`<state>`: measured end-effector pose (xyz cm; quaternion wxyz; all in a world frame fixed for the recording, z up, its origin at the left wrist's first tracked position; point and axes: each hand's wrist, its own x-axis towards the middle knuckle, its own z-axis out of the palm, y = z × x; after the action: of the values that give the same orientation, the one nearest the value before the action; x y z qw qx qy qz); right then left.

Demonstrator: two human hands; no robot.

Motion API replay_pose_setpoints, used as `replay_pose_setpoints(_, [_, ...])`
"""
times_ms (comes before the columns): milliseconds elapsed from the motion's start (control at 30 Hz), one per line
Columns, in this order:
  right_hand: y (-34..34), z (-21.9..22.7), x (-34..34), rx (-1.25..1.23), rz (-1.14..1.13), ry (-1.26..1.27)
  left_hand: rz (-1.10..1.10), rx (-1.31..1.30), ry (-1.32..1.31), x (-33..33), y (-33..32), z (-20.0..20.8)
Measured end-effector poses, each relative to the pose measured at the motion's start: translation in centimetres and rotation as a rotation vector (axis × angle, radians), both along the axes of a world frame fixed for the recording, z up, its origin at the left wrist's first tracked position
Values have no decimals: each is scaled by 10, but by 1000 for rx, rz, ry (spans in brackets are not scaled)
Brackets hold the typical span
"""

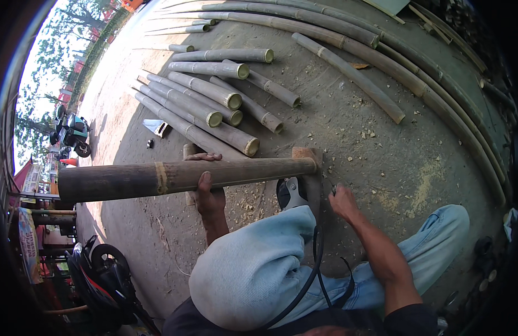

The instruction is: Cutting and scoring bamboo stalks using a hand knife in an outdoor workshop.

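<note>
A thick brown bamboo pole [231,175] lies crosswise in front of me, with a pale ring near its dark left end. My left hand [209,193] is wrapped around its middle, thumb on the near side and fingertips showing past the far side. The pole's right end meets a wooden block [307,152]. To the right of that end, my right hand [344,201] is closed around a small dark object, mostly hidden by the fingers. Between pole and knee is a grey metal bracket-like part [294,193] with a black round piece behind it.
Several cut bamboo lengths [214,101] lie beyond the pole, near a saw-like blade [156,127]. Long bamboo poles [348,42] curve along the far right. Wood chips [371,134] litter the ground. A black cable [317,252] crosses my leg; a motorbike [105,280] stands left.
</note>
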<state>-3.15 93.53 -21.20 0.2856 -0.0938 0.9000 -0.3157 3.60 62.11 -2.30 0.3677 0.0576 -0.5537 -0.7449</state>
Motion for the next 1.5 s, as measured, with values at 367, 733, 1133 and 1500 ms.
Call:
replay_pose_setpoints(367, [-5, 5, -2, -37, 2, -27, -197, -97, 30, 9, -16, 1])
replay_pose_setpoints(733, [10, -15, -6, -19, 59, 22, -389, -136, 75, 17, -35, -16])
replay_pose_setpoints(1133, [11, -18, -5, -41, 56, -22, -679, -171, 266, 22, -56, -31])
replay_pose_setpoints(1500, [5, 3, -22, 33, 91, -27, -770, -202, 280, 22, -52, -26])
